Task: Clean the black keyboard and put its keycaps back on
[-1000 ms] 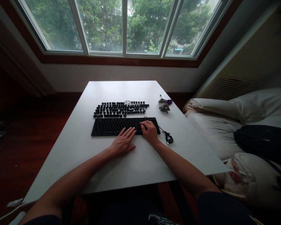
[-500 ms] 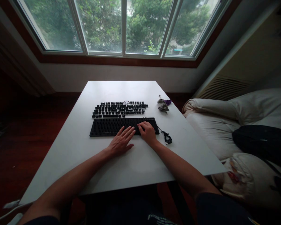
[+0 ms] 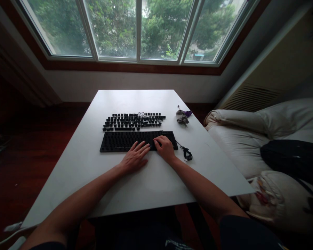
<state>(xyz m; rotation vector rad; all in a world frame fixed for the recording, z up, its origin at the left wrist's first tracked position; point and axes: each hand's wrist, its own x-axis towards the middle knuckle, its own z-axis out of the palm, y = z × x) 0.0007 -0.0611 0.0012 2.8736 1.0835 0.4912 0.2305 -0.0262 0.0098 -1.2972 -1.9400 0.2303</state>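
Flatly, the left hand (image 3: 134, 157) lies, fingers spread, across the near edge of the black keyboard (image 3: 120, 140) on the white table (image 3: 80, 166); the right hand (image 3: 165, 147) curls over it, any pinch impossible to tell. Clothing print (image 3: 176, 244) is unreadable.

It looked like a room in a home. There was a big soft sofa (image 3: 232, 152), a dark red wooden floor (image 3: 39, 156), and a wide window (image 3: 138, 34) with leafy green trees (image 3: 114, 27) outside.
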